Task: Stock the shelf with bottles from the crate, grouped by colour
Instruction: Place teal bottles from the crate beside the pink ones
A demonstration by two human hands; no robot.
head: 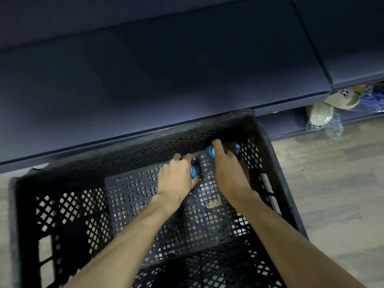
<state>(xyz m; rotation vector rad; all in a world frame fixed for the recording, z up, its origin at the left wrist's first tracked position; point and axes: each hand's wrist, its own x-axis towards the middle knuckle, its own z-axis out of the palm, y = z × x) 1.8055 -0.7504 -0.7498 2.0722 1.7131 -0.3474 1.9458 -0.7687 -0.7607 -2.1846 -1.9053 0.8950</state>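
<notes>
Both your hands reach into the far right corner of the black crate [133, 142], left hand [178, 179] grasping one blue-capped clear bottle [194, 171], right hand [228, 173] clasping another [210, 151], third cap [235, 146] just beyond.

Crate [276, 163] on floor [332, 183] before shelf [166, 69]; bottles [204, 173] in crate's far-right corner.

Bottle bodies in the crate [145, 140] are clear plastic, hard to separate from the mesh floor; count uncertain. Left hand [176, 179] covers most of one blue cap [194, 171]; right hand [230, 173] hides part of another cap [210, 151]. Crate's near wall cut off by bottom edge. Packaged items [332, 102] far right partly hidden under the shelf [166, 69], contents unreadable.
</notes>
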